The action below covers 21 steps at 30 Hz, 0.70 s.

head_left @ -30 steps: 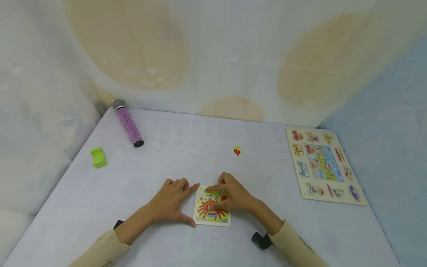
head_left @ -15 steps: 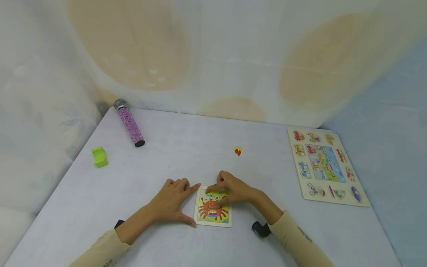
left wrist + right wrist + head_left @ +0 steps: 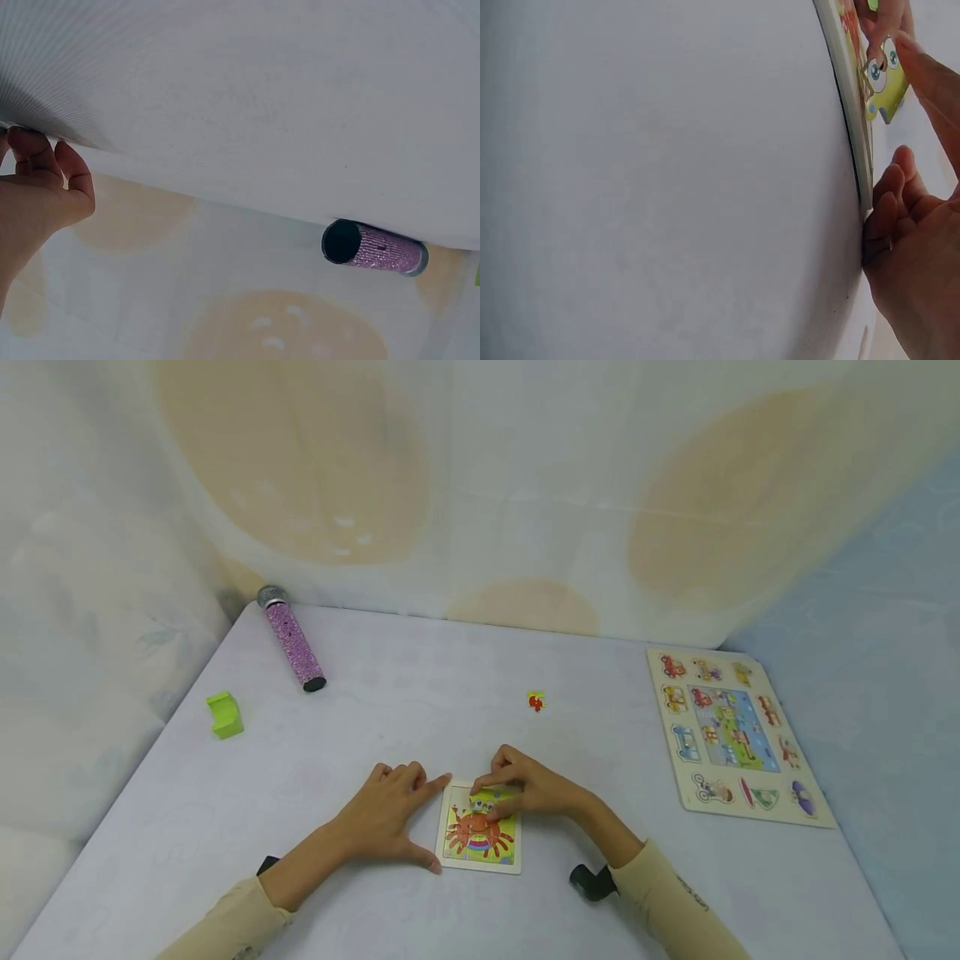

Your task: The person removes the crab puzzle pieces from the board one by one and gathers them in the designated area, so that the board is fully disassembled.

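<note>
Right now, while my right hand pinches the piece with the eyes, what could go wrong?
The eyed piece looks tilted in the right wrist view, so it might slip from your right hand or jam.
Your left hand is at the left edge of the crab puzzle's frame, so a push rightward might slide it.
The loose red-and-yellow piece lies farther away; it could be knocked by a careless reach.

Crab puzzle (image 3: 477, 842): partly hidden by right hand (image 3: 542, 788). Sleeve lettering (image 3: 692, 894): too small to read. Left wrist view: left hand (image 3: 43, 186) cropped at left edge
</note>
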Motion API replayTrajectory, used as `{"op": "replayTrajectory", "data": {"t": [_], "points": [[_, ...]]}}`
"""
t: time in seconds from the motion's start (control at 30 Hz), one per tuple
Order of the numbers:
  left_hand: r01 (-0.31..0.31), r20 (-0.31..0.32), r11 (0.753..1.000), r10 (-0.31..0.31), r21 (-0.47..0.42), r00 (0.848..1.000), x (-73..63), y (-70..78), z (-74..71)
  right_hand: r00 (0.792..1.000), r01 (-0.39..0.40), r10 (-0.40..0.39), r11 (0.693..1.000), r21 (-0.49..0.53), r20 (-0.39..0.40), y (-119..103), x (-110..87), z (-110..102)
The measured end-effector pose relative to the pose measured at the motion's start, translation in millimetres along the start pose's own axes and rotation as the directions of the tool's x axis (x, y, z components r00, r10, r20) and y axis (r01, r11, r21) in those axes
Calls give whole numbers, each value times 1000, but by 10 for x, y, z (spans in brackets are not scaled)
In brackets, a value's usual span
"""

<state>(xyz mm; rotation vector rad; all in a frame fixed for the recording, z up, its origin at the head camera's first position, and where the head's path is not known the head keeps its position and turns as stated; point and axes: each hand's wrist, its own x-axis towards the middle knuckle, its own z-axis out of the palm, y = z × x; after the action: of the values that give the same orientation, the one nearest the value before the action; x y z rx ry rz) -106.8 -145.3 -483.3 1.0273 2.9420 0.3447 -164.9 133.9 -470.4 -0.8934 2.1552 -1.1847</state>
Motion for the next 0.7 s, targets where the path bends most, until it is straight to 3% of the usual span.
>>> {"op": "replayTrajectory", "data": {"t": [0.13, 0.5, 0.7], "points": [[-10, -16, 1000, 10, -1, 1000, -1, 1, 0, 1000, 20, -20, 999, 32, -24, 17, -18, 25], [-6, -7, 1000, 6, 5, 1000, -4, 1, 9, 987, -34, 8, 987, -157, -163, -9, -118, 90], [7, 2, 1000, -7, -7, 1000, -12, 1, 3, 981, -49, 12, 980, -191, -192, 17, -148, 125]]}}
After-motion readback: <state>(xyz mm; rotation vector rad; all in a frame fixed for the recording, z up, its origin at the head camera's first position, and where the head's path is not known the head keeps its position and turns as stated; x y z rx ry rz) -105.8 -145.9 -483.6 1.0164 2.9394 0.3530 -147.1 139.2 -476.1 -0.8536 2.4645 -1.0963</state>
